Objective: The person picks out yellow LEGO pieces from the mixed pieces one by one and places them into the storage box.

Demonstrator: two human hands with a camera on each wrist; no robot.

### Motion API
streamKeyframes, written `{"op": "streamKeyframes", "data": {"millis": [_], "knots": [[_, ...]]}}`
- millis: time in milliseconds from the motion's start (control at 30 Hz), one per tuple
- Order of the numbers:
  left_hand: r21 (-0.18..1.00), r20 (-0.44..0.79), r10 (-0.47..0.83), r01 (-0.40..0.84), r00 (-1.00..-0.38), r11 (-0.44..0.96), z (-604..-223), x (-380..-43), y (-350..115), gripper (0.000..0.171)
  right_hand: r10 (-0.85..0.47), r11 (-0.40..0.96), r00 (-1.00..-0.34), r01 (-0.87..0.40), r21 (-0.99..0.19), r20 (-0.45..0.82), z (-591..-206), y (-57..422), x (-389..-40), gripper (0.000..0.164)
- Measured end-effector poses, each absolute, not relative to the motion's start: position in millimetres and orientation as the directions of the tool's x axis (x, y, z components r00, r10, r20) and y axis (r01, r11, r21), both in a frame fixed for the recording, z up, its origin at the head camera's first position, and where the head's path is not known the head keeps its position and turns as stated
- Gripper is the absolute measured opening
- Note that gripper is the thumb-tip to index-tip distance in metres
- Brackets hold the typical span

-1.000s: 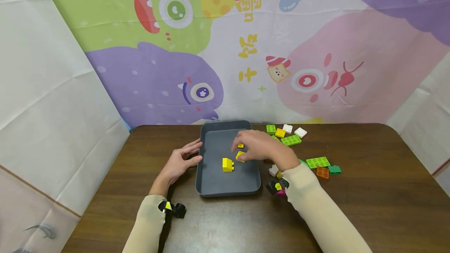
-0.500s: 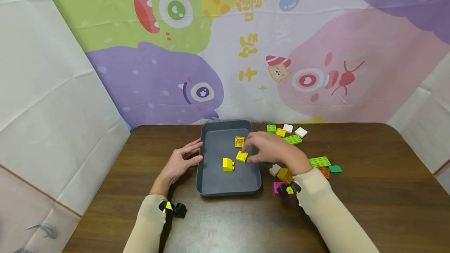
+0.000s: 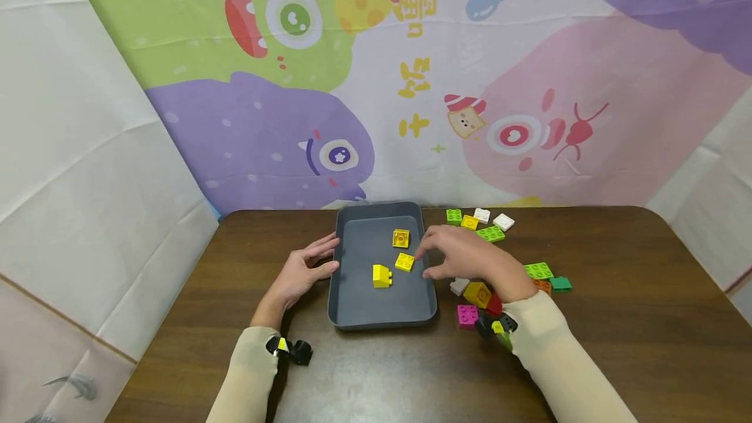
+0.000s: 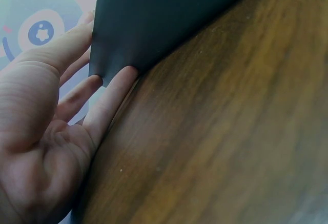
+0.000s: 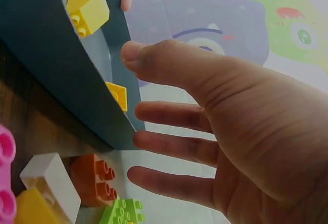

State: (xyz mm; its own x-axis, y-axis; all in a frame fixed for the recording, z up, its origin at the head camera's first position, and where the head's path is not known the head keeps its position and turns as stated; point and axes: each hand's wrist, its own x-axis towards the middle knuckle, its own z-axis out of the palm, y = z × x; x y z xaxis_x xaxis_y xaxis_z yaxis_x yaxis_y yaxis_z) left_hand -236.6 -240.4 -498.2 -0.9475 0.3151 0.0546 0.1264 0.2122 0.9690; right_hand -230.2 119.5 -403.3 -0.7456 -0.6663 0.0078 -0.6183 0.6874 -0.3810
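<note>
A dark grey tray [image 3: 358,309] lies on the table with three yellow toy bricks in it. One is a sloped brick [image 3: 380,276] on its side. Beside it sits a studded square brick [image 3: 405,262], and behind that an upturned brick [image 3: 401,238] shows its hollow underside. My left hand [image 3: 302,273] touches the tray's left wall with extended fingers and thumb, also seen in the left wrist view. Over the tray's right rim hovers my right hand [image 3: 464,254], fingers spread and holding nothing. In the right wrist view its thumb and fingers [image 5: 174,147] stand apart.
Loose bricks lie right of the tray: a magenta brick [image 3: 467,316], a dark yellow one [image 3: 476,294], a light grey one [image 3: 459,286] and a green one [image 3: 561,284]. Farther back are white [image 3: 503,222] and lime bricks [image 3: 490,234]. A printed cloth hangs behind the table.
My right hand has drawn back rightward from over the yellow bricks to the tray's right rim, uncovering the upturned and the studded brick. My left hand has stayed at the tray's left wall.
</note>
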Motion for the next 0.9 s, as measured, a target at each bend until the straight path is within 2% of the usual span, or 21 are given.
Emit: {"op": "streamKeyframes", "data": {"millis": [900], "knots": [[0.97,0.059,0.323,0.131,-0.945,0.205,-499,-237,-241,0.061,-0.628,0.733,-0.778,-0.591,-0.337,-0.001,-407,163,-216,0.031]]}}
